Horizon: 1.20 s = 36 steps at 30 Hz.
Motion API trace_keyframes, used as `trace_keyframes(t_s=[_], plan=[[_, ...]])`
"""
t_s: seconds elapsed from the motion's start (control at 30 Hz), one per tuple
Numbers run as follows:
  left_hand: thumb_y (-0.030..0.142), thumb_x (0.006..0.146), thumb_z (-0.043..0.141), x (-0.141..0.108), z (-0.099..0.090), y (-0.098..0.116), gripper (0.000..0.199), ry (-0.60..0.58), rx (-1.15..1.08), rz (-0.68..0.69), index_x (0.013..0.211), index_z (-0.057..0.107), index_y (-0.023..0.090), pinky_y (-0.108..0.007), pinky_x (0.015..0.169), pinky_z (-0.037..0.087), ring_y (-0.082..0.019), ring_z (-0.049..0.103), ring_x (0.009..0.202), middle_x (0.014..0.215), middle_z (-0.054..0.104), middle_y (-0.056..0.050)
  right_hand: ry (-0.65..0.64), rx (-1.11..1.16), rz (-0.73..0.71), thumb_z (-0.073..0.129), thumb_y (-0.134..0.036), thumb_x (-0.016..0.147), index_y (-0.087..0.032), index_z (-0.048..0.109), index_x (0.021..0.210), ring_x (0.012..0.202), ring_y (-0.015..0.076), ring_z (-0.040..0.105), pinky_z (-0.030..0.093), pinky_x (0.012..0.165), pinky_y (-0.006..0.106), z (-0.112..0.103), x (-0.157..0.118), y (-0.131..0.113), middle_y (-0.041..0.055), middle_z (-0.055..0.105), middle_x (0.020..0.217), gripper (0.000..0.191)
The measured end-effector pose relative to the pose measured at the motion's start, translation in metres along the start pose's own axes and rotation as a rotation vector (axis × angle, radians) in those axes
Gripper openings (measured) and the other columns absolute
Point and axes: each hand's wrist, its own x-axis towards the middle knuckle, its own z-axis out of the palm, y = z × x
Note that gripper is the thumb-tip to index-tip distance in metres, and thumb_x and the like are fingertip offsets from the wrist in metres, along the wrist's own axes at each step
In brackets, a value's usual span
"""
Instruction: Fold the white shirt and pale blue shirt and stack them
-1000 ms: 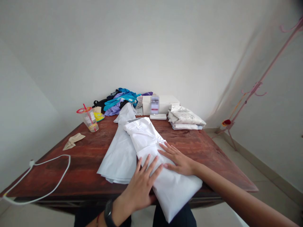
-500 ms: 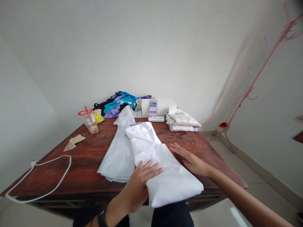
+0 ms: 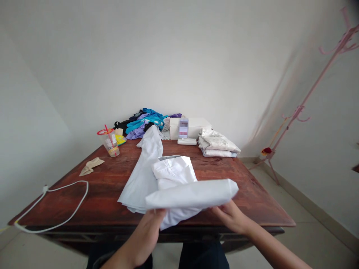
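Note:
A folded white garment (image 3: pixel 179 196) lies at the table's front edge, its near part lifted and doubled over away from me. My left hand (image 3: pixel 148 233) grips the left side of this raised fold from below; most of its fingers are hidden under the cloth. On the right side, my right hand (image 3: pixel 230 216) holds the same fold, its fingertips also covered. The garment's far end, with a waistband-like opening, rests flat on the table. Just left of it and partly beneath it is a second pale, white garment (image 3: pixel 140 179), spread lengthwise.
On the brown table (image 3: pixel 224 168) stand a plastic cup (image 3: pixel 111 144) with a red straw, a white box (image 3: pixel 193 125) and a folded cloth stack (image 3: pixel 217 144). Coloured clothes (image 3: pixel 147 121) are heaped behind. A white cable (image 3: pixel 84 201) loops at left; a pink coat rack (image 3: pixel 294 114) stands right.
Both hands have gone from lying flat on and beside the white garment to gripping its near end. That end has been raised and turned over away from me, shortening the garment.

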Motion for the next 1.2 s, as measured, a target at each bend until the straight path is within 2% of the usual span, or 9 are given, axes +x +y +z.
trace_keyframes(t_s=[0.1,0.23,0.47,0.6,0.73,0.83,0.93,1.07,1.2], plan=[[0.068,0.089,0.059,0.031,-0.003,0.003,0.065,0.022,0.001,-0.072,0.124,0.07,0.014,-0.047,0.125,0.022,-0.036,0.043,0.143,0.13,0.07,-0.013,0.03,-0.067,-0.036,0.047,-0.048,0.1,-0.018,0.065,0.077,0.073,0.0209,0.063,0.054,0.073,0.032,0.012,0.014,0.005,0.0058,0.068,0.079,0.041],[0.073,0.093,0.046,0.06,-0.006,-0.008,0.081,-0.093,-0.009,0.01,0.142,0.055,0.009,-0.048,0.123,0.027,-0.037,0.044,0.142,0.142,0.061,-0.017,0.185,-0.053,0.024,0.043,-0.051,0.101,-0.018,0.051,0.069,0.06,0.014,0.05,0.042,0.057,0.024,0.03,0.039,0.023,0.0002,0.055,0.065,0.047],[0.048,0.078,0.081,0.042,-0.015,-0.028,0.102,-0.396,0.358,0.193,0.159,0.027,0.018,-0.047,0.122,0.03,-0.036,0.04,0.145,0.155,0.047,-0.015,0.373,-0.077,0.084,0.044,-0.053,0.1,-0.018,0.051,0.071,0.061,0.0143,0.052,0.038,0.057,0.024,0.044,0.048,0.032,-0.0007,0.055,0.064,0.045],[0.042,0.089,0.071,0.047,-0.004,-0.024,0.081,-0.237,0.382,0.247,0.156,0.031,0.021,-0.044,0.116,0.038,-0.031,0.051,0.137,0.147,0.056,-0.013,0.405,-0.096,0.101,0.044,-0.054,0.099,-0.017,0.056,0.076,0.064,0.0179,0.059,0.041,0.059,0.025,0.034,0.067,0.019,0.001,0.062,0.067,0.045],[0.042,0.093,0.065,0.066,0.005,-0.026,0.068,-0.036,0.27,0.257,0.152,0.038,0.02,-0.042,0.117,0.038,-0.029,0.052,0.136,0.146,0.057,-0.011,0.266,-0.093,0.155,0.042,-0.05,0.101,-0.016,0.066,0.109,0.091,0.0275,0.069,0.051,0.078,0.033,0.026,0.099,0.01,0.0074,0.075,0.096,0.042],[0.043,0.092,0.064,0.079,0.003,-0.043,0.068,0.054,0.219,0.164,0.151,0.038,0.018,-0.044,0.117,0.039,-0.03,0.052,0.137,0.148,0.055,-0.013,0.132,-0.107,0.243,0.045,-0.041,0.1,-0.02,0.056,0.138,0.118,0.0301,0.064,0.048,0.098,0.041,0.028,0.111,0.017,0.0109,0.07,0.128,0.045],[0.044,0.094,0.06,0.081,-0.001,-0.062,0.078,0.115,0.268,0.123,0.157,0.025,0.015,-0.043,0.116,0.039,-0.029,0.05,0.139,0.155,0.047,-0.017,0.112,-0.157,0.361,0.045,-0.035,0.099,-0.018,0.048,0.148,0.129,0.0295,0.058,0.044,0.106,0.043,0.036,0.109,0.03,0.0143,0.064,0.138,0.052],[0.043,0.1,0.048,0.066,0.002,-0.062,0.072,0.173,0.588,0.242,0.159,0.022,0.012,-0.041,0.106,0.048,-0.031,0.057,0.133,0.147,0.055,-0.02,0.096,-0.261,0.427,0.043,-0.034,0.1,-0.014,0.044,0.15,0.132,0.0302,0.056,0.041,0.108,0.043,0.042,0.103,0.036,0.0178,0.062,0.139,0.053],[0.04,0.103,0.043,0.054,0.01,-0.048,0.063,0.227,1.127,0.186,0.16,0.028,0.017,-0.037,0.076,0.056,-0.033,0.076,0.087,0.093,0.077,-0.014,0.04,-0.363,0.474,0.042,-0.032,0.101,-0.01,0.04,0.152,0.131,0.0313,0.058,0.042,0.106,0.041,0.04,0.103,0.028,0.0204,0.063,0.137,0.055]])
